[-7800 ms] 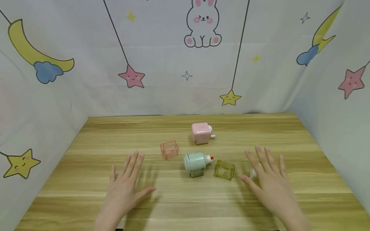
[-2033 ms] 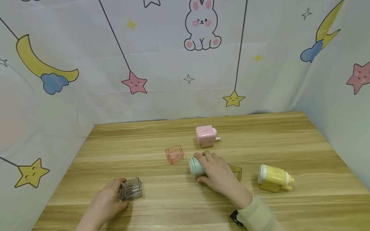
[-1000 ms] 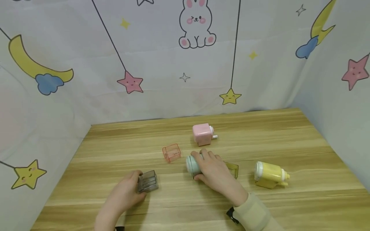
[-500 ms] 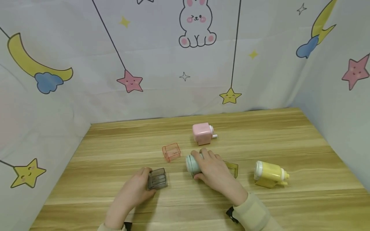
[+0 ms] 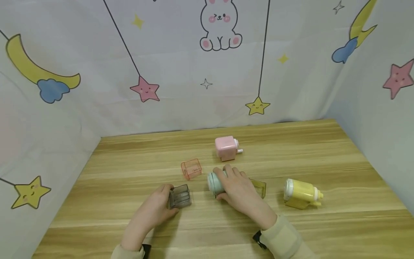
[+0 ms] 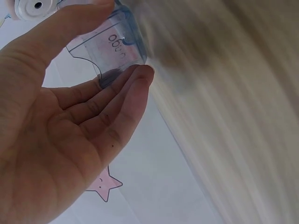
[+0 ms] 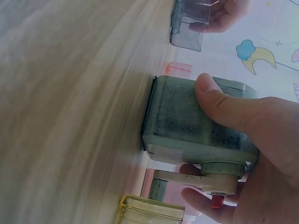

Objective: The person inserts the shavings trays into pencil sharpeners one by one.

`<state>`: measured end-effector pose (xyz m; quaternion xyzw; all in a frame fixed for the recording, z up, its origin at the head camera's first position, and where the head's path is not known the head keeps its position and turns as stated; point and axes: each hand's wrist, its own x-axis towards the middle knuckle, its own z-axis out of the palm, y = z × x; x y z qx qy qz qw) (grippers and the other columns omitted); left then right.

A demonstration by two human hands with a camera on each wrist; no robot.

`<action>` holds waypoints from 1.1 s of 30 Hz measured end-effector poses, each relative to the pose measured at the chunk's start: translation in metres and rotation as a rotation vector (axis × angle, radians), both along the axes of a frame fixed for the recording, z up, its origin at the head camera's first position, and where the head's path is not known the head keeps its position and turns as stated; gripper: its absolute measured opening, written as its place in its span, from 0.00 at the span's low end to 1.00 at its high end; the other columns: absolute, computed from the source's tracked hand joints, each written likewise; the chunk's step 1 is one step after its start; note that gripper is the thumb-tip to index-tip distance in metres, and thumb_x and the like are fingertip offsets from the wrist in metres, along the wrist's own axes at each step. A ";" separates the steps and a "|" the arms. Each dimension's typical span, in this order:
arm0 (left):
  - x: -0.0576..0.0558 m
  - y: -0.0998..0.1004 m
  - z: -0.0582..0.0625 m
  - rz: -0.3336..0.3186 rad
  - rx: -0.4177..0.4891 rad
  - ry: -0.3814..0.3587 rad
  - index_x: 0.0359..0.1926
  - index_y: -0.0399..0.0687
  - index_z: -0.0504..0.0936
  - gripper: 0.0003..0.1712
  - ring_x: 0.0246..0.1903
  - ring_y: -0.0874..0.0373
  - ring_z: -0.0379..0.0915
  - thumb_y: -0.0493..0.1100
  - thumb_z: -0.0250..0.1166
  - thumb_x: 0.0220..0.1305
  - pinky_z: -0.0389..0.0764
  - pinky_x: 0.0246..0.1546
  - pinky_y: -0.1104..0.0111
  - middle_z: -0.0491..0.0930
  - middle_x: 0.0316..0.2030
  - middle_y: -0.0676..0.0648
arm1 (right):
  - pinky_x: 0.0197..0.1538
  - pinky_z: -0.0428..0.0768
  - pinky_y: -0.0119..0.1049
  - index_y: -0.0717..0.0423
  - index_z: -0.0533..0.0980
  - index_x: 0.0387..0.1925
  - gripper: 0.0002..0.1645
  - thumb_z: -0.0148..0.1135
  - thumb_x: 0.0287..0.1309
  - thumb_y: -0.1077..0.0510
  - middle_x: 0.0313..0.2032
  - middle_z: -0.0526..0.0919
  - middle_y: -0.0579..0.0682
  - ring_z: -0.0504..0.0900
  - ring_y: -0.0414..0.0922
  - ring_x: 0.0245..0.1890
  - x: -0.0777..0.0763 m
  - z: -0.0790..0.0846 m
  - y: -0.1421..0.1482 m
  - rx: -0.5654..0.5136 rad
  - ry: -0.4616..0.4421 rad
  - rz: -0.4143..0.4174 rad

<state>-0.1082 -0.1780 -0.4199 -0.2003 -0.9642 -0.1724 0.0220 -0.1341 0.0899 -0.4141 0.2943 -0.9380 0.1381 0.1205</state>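
My left hand [image 5: 155,207] pinches a smoky, see-through shavings drawer [image 5: 181,196] between thumb and fingers, left of centre in the head view. Printed lettering shows on the clear drawer wall [image 6: 124,44] in the left wrist view. With thumb and fingers around its body, my right hand [image 5: 240,190] grips a mint-green crank pencil sharpener [image 7: 187,116], its base close to the tabletop. The sharpener's crank, with a red tip [image 7: 217,201], points away from the drawer. In the head view my right hand hides much of the sharpener.
Behind stand a pink crank sharpener [image 5: 226,148] and a clear red drawer [image 5: 191,169]. A clear yellow drawer [image 5: 260,189] lies partly behind my right hand. Further right is a yellow sharpener [image 5: 300,194]. A printed curtain [image 5: 181,64] borders the wooden table [image 5: 129,154].
Both hands, earlier spread over the table, came to grip things. My left hand has since carried the smoky drawer right, towards the green sharpener. My right hand has stayed on the sharpener.
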 end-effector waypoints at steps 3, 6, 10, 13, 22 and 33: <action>-0.002 0.003 0.000 0.003 -0.001 -0.015 0.47 0.30 0.70 0.37 0.33 0.54 0.73 0.43 0.75 0.35 0.81 0.34 0.61 0.77 0.37 0.38 | 0.31 0.73 0.40 0.50 0.61 0.56 0.47 0.72 0.33 0.44 0.40 0.70 0.53 0.69 0.47 0.36 0.000 -0.001 0.001 -0.009 0.002 0.001; -0.004 0.006 0.000 0.003 0.004 -0.025 0.48 0.30 0.69 0.38 0.34 0.54 0.73 0.43 0.75 0.35 0.81 0.34 0.61 0.77 0.38 0.38 | 0.31 0.73 0.40 0.50 0.61 0.56 0.47 0.72 0.33 0.44 0.39 0.70 0.53 0.69 0.47 0.36 -0.001 -0.002 0.001 -0.014 0.004 0.006; -0.006 0.008 0.000 -0.004 0.021 -0.023 0.47 0.30 0.69 0.37 0.34 0.53 0.72 0.42 0.75 0.35 0.81 0.34 0.59 0.76 0.37 0.38 | 0.31 0.73 0.40 0.50 0.62 0.56 0.46 0.72 0.33 0.44 0.40 0.70 0.53 0.69 0.47 0.36 -0.002 -0.003 0.002 -0.021 0.005 0.018; -0.007 0.009 -0.001 -0.010 0.035 -0.023 0.46 0.30 0.69 0.37 0.33 0.54 0.72 0.42 0.75 0.35 0.80 0.34 0.59 0.76 0.36 0.39 | 0.31 0.73 0.41 0.51 0.62 0.56 0.46 0.72 0.33 0.44 0.39 0.70 0.53 0.69 0.48 0.36 -0.002 -0.002 0.002 -0.025 0.007 0.027; -0.012 0.011 -0.003 -0.013 0.051 -0.027 0.45 0.31 0.70 0.36 0.32 0.56 0.71 0.44 0.75 0.34 0.80 0.33 0.60 0.76 0.35 0.41 | 0.31 0.72 0.40 0.51 0.62 0.56 0.46 0.72 0.33 0.44 0.39 0.70 0.53 0.69 0.47 0.36 -0.001 0.000 0.001 -0.033 0.017 0.035; -0.018 0.016 -0.004 -0.020 0.076 -0.040 0.45 0.31 0.70 0.36 0.33 0.55 0.71 0.44 0.75 0.35 0.80 0.36 0.58 0.75 0.36 0.41 | 0.30 0.72 0.39 0.51 0.62 0.55 0.45 0.72 0.33 0.44 0.38 0.70 0.52 0.68 0.47 0.34 -0.001 0.000 0.002 -0.032 0.023 0.036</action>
